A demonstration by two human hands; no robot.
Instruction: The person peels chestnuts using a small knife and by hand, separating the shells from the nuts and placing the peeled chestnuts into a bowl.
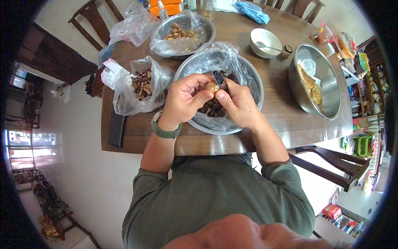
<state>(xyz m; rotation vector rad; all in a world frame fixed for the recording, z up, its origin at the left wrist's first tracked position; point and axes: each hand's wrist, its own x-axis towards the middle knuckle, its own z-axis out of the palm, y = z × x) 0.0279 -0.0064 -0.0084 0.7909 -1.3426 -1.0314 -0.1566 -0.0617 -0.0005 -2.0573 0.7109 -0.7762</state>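
Note:
Over a metal basin [259, 85] lined with clear plastic, my left hand [186, 97] pinches a small brown, roundish piece [212, 86], perhaps a mushroom or nut. My right hand [240, 104], closed around a dark tool [218, 77] that looks like a knife or scissors, has its thumb against the piece. The two hands nearly touch. Dark brown pieces [213, 111] lie in the basin below them. The tool's far end and part of its grip are hidden by my fingers.
Behind stands a second basin [210, 31] with round brown pieces. At the left are a plastic bag of dark scraps [142, 85] and a black flat object [117, 129]. To the right stand a white bowl [269, 39] with a spoon and a large steel bowl [327, 89].

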